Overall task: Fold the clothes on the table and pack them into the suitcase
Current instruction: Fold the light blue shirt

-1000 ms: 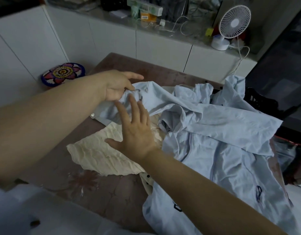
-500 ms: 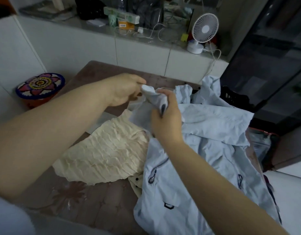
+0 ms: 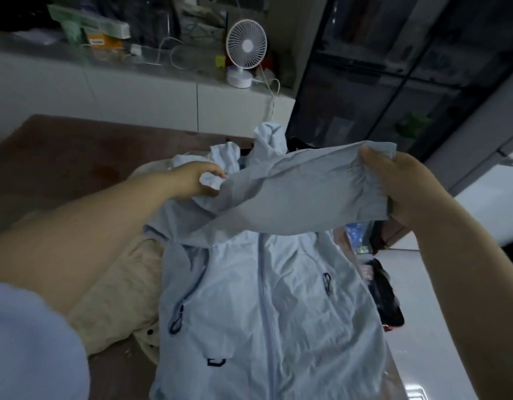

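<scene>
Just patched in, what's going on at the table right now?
A person is holding one sleeve of a light blue jacket stretched out in the air between both hands. The right hand grips the cuff end and the left hand pinches the fabric near the shoulder. The jacket's body lies zipper-up on the brown table, partly over a cream garment. Neither garment looks folded yet.

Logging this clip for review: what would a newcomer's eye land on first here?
A pale blue jacket lies front-up on the table, its sleeve stretched in the air between the left hand and right hand, each gripping one end. A cream garment lies partly under it on the left; a white fan stands on the counter behind.
</scene>
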A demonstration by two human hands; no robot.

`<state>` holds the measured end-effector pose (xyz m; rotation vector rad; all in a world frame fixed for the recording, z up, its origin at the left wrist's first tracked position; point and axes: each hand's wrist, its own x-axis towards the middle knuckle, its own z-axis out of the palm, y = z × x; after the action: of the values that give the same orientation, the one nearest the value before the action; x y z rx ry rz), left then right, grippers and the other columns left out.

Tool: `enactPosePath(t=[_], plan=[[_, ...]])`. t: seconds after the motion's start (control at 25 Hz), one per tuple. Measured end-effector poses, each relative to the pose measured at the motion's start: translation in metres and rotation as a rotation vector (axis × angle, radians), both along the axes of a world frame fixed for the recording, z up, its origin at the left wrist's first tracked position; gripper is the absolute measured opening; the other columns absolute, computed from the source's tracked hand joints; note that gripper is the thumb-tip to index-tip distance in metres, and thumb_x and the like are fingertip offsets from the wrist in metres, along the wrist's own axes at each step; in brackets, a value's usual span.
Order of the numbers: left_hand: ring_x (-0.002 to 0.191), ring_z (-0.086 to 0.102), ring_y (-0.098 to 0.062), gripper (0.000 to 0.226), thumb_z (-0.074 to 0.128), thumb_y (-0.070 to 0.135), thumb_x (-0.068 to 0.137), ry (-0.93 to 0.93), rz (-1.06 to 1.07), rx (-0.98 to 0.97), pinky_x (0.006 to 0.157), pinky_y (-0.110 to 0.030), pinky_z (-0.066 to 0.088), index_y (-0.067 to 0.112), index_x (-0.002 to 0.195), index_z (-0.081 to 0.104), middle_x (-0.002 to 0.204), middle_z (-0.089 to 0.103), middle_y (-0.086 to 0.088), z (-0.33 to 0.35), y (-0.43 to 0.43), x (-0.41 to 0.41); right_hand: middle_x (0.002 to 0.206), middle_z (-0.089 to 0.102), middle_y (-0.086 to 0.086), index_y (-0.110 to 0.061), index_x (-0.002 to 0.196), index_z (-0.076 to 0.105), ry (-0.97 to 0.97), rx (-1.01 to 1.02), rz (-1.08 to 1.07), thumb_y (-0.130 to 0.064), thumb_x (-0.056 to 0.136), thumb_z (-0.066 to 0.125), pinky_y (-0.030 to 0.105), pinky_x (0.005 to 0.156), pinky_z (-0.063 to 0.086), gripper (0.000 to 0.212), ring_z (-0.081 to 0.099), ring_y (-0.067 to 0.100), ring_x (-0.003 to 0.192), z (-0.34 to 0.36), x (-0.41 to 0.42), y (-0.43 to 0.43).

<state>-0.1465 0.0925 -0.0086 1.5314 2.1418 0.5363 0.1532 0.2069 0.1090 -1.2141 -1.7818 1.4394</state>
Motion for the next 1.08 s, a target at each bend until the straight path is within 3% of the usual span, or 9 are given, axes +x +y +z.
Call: enactPosePath(t=[0.16, 0.24, 0.32, 0.44, 0.56, 0.68, 0.76, 0.96, 1.08], plan=[[0.113, 0.051, -0.016, 0.034, 0.061, 0.038, 0.087, -0.072, -0.023, -0.095, 0.092, -0.024, 0.033, 0.016, 0.114, 0.060, 0.119, 0.059, 0.001, -0.016, 0.014, 0.007, 0.085, 0.059, -0.001, -0.011, 0.086, 0.060, -0.084, 0.047, -0.285, -0.034, 0.094, 0.053, 0.034, 0.077, 0.046, 0.026, 0.057, 0.021, 0.082, -0.014, 0.037, 0.050], [0.083, 0.053, -0.019, 0.035, 0.061, 0.049, 0.081, -0.087, 0.022, -0.110, 0.073, -0.027, 0.037, 0.015, 0.088, 0.060, 0.089, 0.059, -0.003, -0.024, 0.013, 0.000, 0.096, 0.053, 0.004, -0.007, 0.101, 0.058, -0.178, 0.096, -0.357, -0.035, 0.095, 0.051, 0.032, 0.080, 0.041, 0.029, 0.049, 0.021, 0.089, -0.025, 0.052, 0.072], [0.072, 0.051, -0.019, 0.035, 0.063, 0.046, 0.081, 0.012, 0.081, -0.109, 0.067, -0.030, 0.037, 0.012, 0.078, 0.058, 0.077, 0.058, -0.006, -0.026, 0.010, -0.006, 0.101, 0.053, 0.007, -0.010, 0.107, 0.057, -0.246, 0.097, -0.329, -0.036, 0.095, 0.050, 0.032, 0.081, 0.040, 0.029, 0.049, 0.022, 0.090, -0.040, 0.062, 0.093], [0.092, 0.060, -0.026, 0.025, 0.060, 0.036, 0.087, 0.222, 0.288, 0.008, 0.083, -0.032, 0.039, 0.012, 0.085, 0.067, 0.094, 0.069, -0.008, -0.016, 0.009, -0.021, 0.095, 0.062, 0.012, -0.013, 0.093, 0.056, -0.311, 0.097, -0.207, -0.036, 0.092, 0.055, 0.034, 0.076, 0.048, 0.023, 0.054, 0.025, 0.079, -0.068, 0.061, 0.121], [0.105, 0.054, -0.029, 0.020, 0.052, 0.035, 0.093, 0.434, 0.492, 0.056, 0.093, -0.033, 0.026, 0.020, 0.093, 0.066, 0.104, 0.066, -0.009, 0.010, 0.010, -0.034, 0.073, 0.056, 0.009, -0.007, 0.078, 0.055, -0.391, 0.194, -0.050, -0.034, 0.090, 0.059, 0.029, 0.060, 0.039, 0.030, 0.050, 0.023, 0.071, -0.102, 0.041, 0.150], [0.115, 0.042, -0.032, 0.023, 0.055, 0.028, 0.091, 0.657, 0.644, 0.117, 0.100, -0.039, 0.019, 0.016, 0.109, 0.061, 0.119, 0.056, -0.014, 0.017, 0.010, -0.028, 0.092, 0.057, 0.010, -0.004, 0.106, 0.056, -0.376, 0.186, 0.044, -0.029, 0.090, 0.058, 0.031, 0.071, 0.042, 0.029, 0.052, 0.024, 0.083, -0.137, 0.009, 0.172], [0.123, 0.036, -0.034, 0.037, 0.054, 0.024, 0.090, 0.665, 0.669, 0.180, 0.107, -0.044, 0.015, 0.016, 0.126, 0.051, 0.132, 0.047, -0.015, 0.004, 0.009, -0.003, 0.107, 0.054, 0.010, -0.008, 0.125, 0.045, -0.360, 0.159, 0.046, -0.019, 0.092, 0.054, 0.032, 0.075, 0.040, 0.036, 0.050, 0.025, 0.091, -0.159, -0.007, 0.180], [0.144, -0.004, -0.022, 0.062, 0.022, 0.056, 0.094, 0.559, 0.389, -0.420, 0.116, -0.045, -0.005, 0.033, 0.149, 0.004, 0.158, -0.003, 0.005, -0.064, -0.025, 0.041, 0.125, 0.052, 0.020, -0.011, 0.134, 0.034, -0.422, 0.228, 0.155, -0.009, 0.093, 0.050, 0.034, 0.080, 0.039, 0.044, 0.052, 0.036, 0.110, -0.197, -0.018, 0.182], [0.144, -0.006, -0.027, 0.065, 0.018, 0.062, 0.091, 0.522, 0.418, -0.492, 0.116, -0.047, -0.006, 0.038, 0.148, -0.003, 0.157, -0.014, 0.007, -0.076, -0.037, 0.024, 0.124, 0.055, 0.020, -0.012, 0.130, 0.039, -0.445, 0.310, 0.188, -0.010, 0.091, 0.052, 0.037, 0.083, 0.044, 0.041, 0.055, 0.036, 0.109, -0.198, -0.024, 0.185]])
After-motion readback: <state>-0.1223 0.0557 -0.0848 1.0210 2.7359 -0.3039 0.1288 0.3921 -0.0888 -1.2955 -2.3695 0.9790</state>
